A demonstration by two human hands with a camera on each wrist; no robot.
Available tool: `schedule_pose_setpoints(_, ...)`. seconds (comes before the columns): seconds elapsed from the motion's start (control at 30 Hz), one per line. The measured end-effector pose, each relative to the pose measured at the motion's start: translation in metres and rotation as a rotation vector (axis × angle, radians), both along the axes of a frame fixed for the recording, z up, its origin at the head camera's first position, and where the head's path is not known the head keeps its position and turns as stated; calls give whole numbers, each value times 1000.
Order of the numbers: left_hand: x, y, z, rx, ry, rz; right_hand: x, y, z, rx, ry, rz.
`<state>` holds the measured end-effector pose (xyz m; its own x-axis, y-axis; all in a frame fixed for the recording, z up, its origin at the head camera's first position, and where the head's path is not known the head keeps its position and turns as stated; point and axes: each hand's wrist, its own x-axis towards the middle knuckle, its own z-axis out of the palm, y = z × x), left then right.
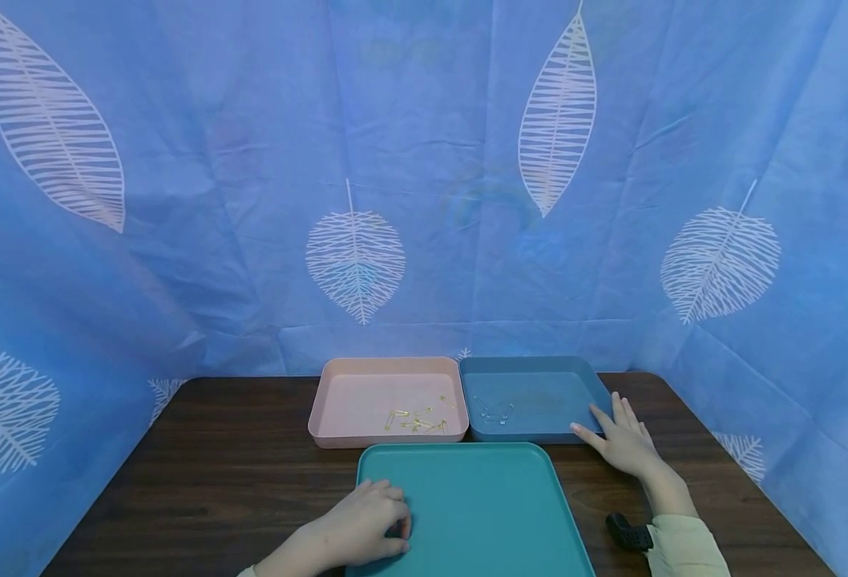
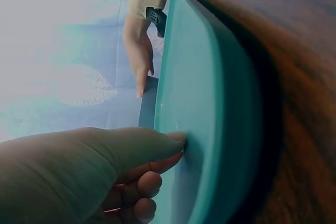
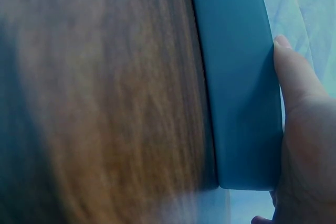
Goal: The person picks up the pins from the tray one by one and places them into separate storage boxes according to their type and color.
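Over the left part of the teal tray (image 1: pixel 482 505) my left hand (image 1: pixel 366 522) is lowered, thumb and index fingertips together. In the left wrist view a thin shiny pin (image 2: pixel 177 126) shows faintly at those fingertips; most of it is hidden. My right hand (image 1: pixel 627 442) rests with spread, straight fingers at the near right corner of the blue tray (image 1: pixel 539 369), its thumb (image 3: pixel 286 59) touching the rim. Several silver safety pins (image 1: pixel 496 415) lie in the blue tray. Several gold safety pins (image 1: pixel 420 422) lie in the pink tray (image 1: pixel 352 389).
All three trays stand on a dark wooden table (image 1: pixel 215 465), the pink and blue ones side by side behind the teal one. A blue curtain (image 1: pixel 431 264) with white leaf prints hangs behind the table. A black device (image 1: pixel 627 532) is at the right wrist.
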<state>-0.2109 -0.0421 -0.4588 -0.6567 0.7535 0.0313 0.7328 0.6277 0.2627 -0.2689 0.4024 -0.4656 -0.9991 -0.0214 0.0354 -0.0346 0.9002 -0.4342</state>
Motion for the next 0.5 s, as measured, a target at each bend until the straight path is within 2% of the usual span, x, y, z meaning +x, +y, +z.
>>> schedule_pose_setpoints(0.33, 1, -1, 0, 25, 2, -8, 0, 0, -1, -3, 6, 1)
schedule_pose_setpoints(0.5, 1, -1, 1, 31, -21, -13, 1, -1, 1, -1, 1, -3)
